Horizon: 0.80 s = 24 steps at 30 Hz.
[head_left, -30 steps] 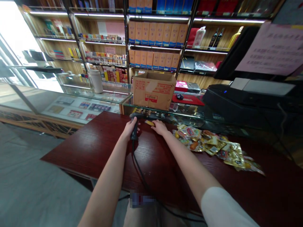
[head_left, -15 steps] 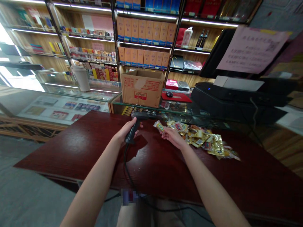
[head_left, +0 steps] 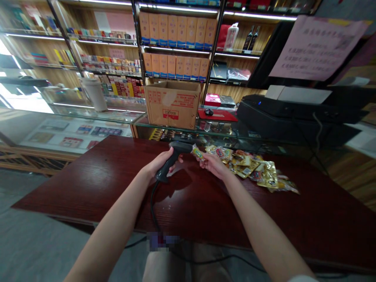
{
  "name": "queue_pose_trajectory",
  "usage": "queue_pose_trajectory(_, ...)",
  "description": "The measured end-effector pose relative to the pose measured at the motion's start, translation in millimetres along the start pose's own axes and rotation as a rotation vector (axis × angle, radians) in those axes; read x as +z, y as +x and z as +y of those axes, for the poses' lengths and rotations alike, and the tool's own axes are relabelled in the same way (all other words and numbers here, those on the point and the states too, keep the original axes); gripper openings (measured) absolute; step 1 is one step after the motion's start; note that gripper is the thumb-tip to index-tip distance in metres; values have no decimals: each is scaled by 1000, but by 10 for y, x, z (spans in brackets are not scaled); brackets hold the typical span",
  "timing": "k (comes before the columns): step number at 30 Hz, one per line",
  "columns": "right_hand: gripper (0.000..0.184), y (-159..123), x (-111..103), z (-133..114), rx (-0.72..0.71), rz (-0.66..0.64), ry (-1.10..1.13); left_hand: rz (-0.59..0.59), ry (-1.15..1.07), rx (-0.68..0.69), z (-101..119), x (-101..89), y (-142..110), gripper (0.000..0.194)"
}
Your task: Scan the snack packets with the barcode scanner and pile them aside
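My left hand [head_left: 160,162] is wrapped round the grip of a black barcode scanner [head_left: 169,161], held above the tabletop. The scanner's head points right, close to a small snack packet [head_left: 197,152]. That packet, clear with yellow and green print, is pinched in the fingers of my right hand [head_left: 216,165]. A black cord [head_left: 152,205] runs down from the scanner's handle over the table's near edge. Just right of my right hand lies a heap of snack packets [head_left: 246,166], gold and clear.
The dark red table [head_left: 88,176] meets a glass counter [head_left: 229,138] carrying a cardboard box [head_left: 173,103], a mouse [head_left: 208,112] on a red mat and a black printer-like machine [head_left: 293,113]. A white cup [head_left: 94,94] stands left. Stocked shelves [head_left: 176,47] line the back.
The scanner has turned so its head now faces right toward the packet. Both hands keep their hold, and the camera view has shifted slightly.
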State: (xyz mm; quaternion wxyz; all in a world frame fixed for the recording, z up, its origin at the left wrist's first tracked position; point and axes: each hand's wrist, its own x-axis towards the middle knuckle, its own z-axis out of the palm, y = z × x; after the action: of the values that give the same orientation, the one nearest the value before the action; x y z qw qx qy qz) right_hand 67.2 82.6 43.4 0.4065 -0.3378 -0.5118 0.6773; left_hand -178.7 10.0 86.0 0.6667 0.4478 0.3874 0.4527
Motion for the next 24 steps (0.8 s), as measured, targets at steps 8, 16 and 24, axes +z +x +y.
queue_pose_trajectory(8, 30, 17, 2, 38, -27, -8, -64, 13, -6, 33, -87, 10, 67, 50)
queue_pose_trajectory(16, 42, -43, -292, -256, -531, 418, -924, 31, 71, 22, -158, -86, 115, 62)
queue_pose_trajectory(24, 34, -319, -774, -396, -226, 883, -1416, 192, -20, 27, -268, 7, 193, 40)
